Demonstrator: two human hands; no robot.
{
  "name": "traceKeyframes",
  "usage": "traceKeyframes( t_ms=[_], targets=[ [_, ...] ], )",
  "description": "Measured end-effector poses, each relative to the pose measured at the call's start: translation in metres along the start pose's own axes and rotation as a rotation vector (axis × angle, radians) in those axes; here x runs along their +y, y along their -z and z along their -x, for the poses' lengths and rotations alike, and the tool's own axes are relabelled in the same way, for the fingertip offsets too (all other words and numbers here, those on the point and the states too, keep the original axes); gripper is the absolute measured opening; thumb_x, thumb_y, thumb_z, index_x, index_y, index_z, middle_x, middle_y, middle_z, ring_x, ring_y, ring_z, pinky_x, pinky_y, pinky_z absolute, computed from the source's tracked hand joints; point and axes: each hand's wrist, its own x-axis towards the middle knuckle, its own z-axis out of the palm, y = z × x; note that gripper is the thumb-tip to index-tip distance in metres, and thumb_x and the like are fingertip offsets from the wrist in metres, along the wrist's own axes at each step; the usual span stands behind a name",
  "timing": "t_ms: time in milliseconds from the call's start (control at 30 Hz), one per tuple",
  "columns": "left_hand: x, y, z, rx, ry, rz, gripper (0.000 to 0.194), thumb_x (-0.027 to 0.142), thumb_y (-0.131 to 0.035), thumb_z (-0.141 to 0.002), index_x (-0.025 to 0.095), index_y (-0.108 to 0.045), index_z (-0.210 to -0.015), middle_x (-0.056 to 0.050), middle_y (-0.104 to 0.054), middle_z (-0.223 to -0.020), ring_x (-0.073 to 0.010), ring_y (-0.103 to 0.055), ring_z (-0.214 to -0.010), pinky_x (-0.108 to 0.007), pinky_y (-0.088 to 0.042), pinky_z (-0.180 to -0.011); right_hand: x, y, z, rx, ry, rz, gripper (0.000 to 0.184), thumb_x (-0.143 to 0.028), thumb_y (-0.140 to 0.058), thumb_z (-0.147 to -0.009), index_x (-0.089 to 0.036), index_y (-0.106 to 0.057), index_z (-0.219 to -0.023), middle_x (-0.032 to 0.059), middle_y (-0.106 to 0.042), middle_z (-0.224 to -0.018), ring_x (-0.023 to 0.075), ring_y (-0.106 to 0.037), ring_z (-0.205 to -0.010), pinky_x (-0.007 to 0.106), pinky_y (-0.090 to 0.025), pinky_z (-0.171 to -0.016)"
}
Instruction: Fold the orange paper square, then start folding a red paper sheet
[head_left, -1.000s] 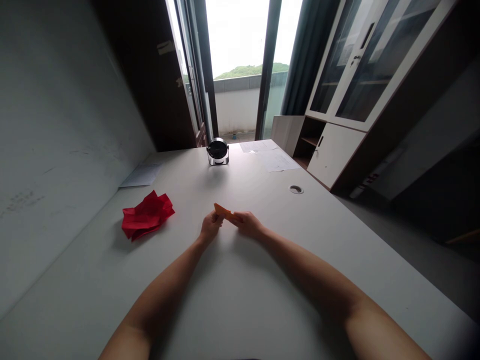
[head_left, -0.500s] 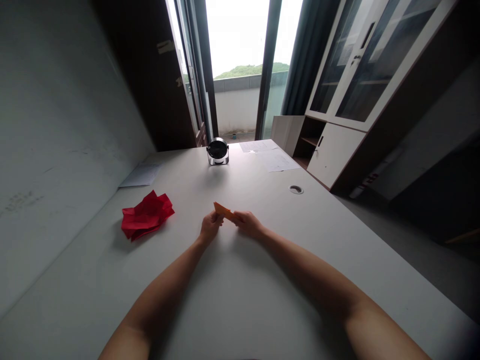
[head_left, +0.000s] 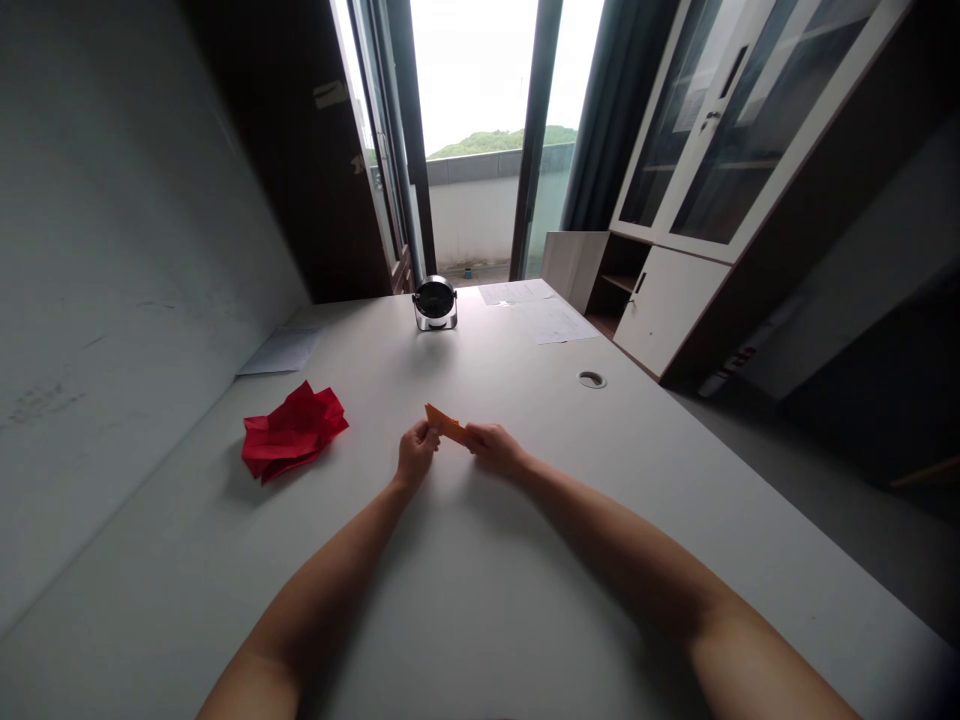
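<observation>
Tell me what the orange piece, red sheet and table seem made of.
Orange piece: probably matte paper or card; thin, with straight edges.
Red sheet: likely matte paper, holding sharp creases, though stiff cloth is possible.
Table: perhaps laminate; smooth, with a soft sheen.

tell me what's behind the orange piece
Beyond the orange piece, held between left hand and right hand, the white tabletop runs back to a round black-and-silver device. The patch directly behind the piece is covered and cannot be seen.
</observation>
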Motion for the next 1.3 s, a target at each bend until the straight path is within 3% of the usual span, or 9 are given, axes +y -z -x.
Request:
traceKeyframes(
  t_ms=[233, 400, 733, 933, 1100, 1300],
  targets=[
    [-0.003, 0.000, -0.001, -0.006, -0.009, 0.018, 0.034, 0.048, -0.054, -0.088, 0.017, -0.062, -0.078, 0.002, -0.051, -0.063, -0.0118, -0.047, -0.058, -0.024, -0.039, -0.057, 0.004, -0.002, 0.000, 0.060, 0.021, 0.037, 0.028, -0.034, -0.048, -0.086, -0.019, -0.042, -0.063, -0.0048, -0.037, -0.058, 0.0097, -0.029, -0.056, 0.024, -0.024, -0.054],
    [-0.004, 0.000, -0.001, -0.001, 0.020, 0.050, 0.031, 0.046, -0.054, -0.087, 0.017, -0.062, -0.082, 0.001, -0.051, -0.064, -0.0123, -0.048, -0.059, -0.023, -0.040, -0.057, 0.007, -0.003, 0.001, 0.128, 0.052, 0.039, 0.024, -0.034, -0.046, -0.090, -0.019, -0.048, -0.071, -0.0047, -0.041, -0.061, 0.0098, -0.033, -0.057, 0.023, -0.027, -0.055],
    [-0.004, 0.001, -0.001, -0.030, 0.002, 0.029, 0.034, 0.048, -0.056, -0.087, 0.017, -0.057, -0.072, 0.002, -0.052, -0.062, -0.0113, -0.047, -0.057, -0.023, -0.038, -0.056, 0.002, 0.000, 0.003, 0.084, 0.117, 0.117, 0.027, -0.034, -0.047, -0.092, -0.020, -0.046, -0.069, -0.0039, -0.043, -0.061, 0.0104, -0.033, -0.056, 0.023, -0.027, -0.055],
    [-0.003, 0.000, 0.000, -0.036, 0.025, -0.010, 0.036, 0.047, -0.052, -0.088, 0.015, -0.064, -0.076, 0.000, -0.055, -0.062, -0.0118, -0.048, -0.056, -0.024, -0.038, -0.055, 0.006, 0.000, 0.002, 0.136, 0.108, 0.081, 0.022, -0.031, -0.047, -0.093, -0.020, -0.056, -0.077, -0.0024, -0.053, -0.065, 0.0107, -0.041, -0.056, 0.022, -0.032, -0.057],
    [-0.002, -0.001, 0.001, -0.026, 0.029, -0.037, 0.036, 0.046, -0.052, -0.089, 0.016, -0.062, -0.073, -0.001, -0.056, -0.062, -0.0119, -0.050, -0.055, -0.024, -0.038, -0.055, 0.008, 0.001, 0.000, 0.205, 0.125, 0.018, 0.023, -0.033, -0.045, -0.096, -0.021, -0.065, -0.094, 0.0027, -0.066, -0.081, 0.0134, -0.053, -0.066, 0.024, -0.041, -0.065],
    [0.000, -0.003, 0.001, -0.022, 0.009, -0.051, 0.036, 0.046, -0.048, -0.090, 0.017, -0.060, -0.073, 0.000, -0.055, -0.062, -0.0120, -0.050, -0.055, -0.024, -0.039, -0.055, 0.012, 0.002, 0.001, 0.219, 0.072, 0.018, 0.023, -0.039, -0.050, -0.095, -0.022, -0.066, -0.098, 0.0011, -0.066, -0.073, 0.0139, -0.053, -0.061, 0.024, -0.043, -0.063]
  ],
)
